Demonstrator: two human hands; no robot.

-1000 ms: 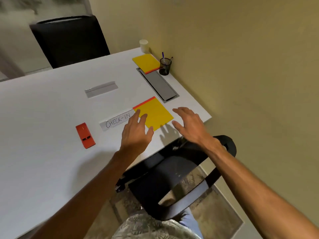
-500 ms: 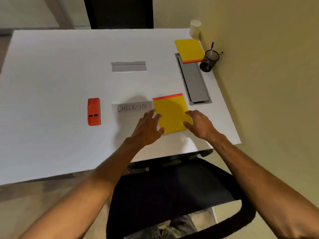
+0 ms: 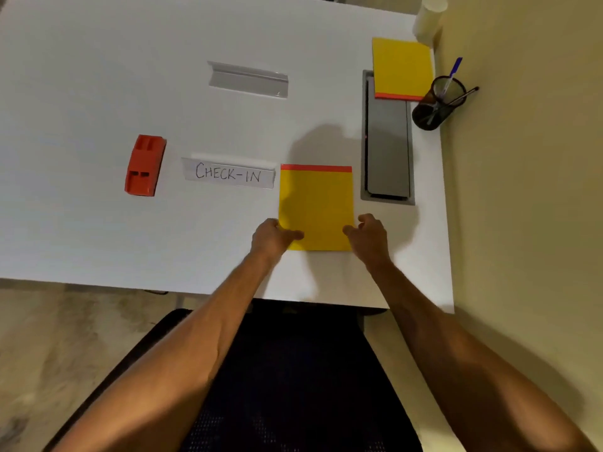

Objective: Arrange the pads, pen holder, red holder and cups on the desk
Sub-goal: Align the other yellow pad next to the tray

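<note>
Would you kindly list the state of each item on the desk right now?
Near pad: flat, both hands at its near corners.
Far pad: flat, overlapping the grey hatch.
Pen holder: upright, pens inside.
Red holder: lying flat, untouched.
Cup: upright, far corner.
Left hand: gripping pad corner.
Right hand: gripping pad corner.

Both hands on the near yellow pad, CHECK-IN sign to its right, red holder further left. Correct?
Not quite. The head view shows the CHECK-IN sign left of the near yellow pad, not right. Left hand and right hand are at its near corners; red holder further left.
</note>
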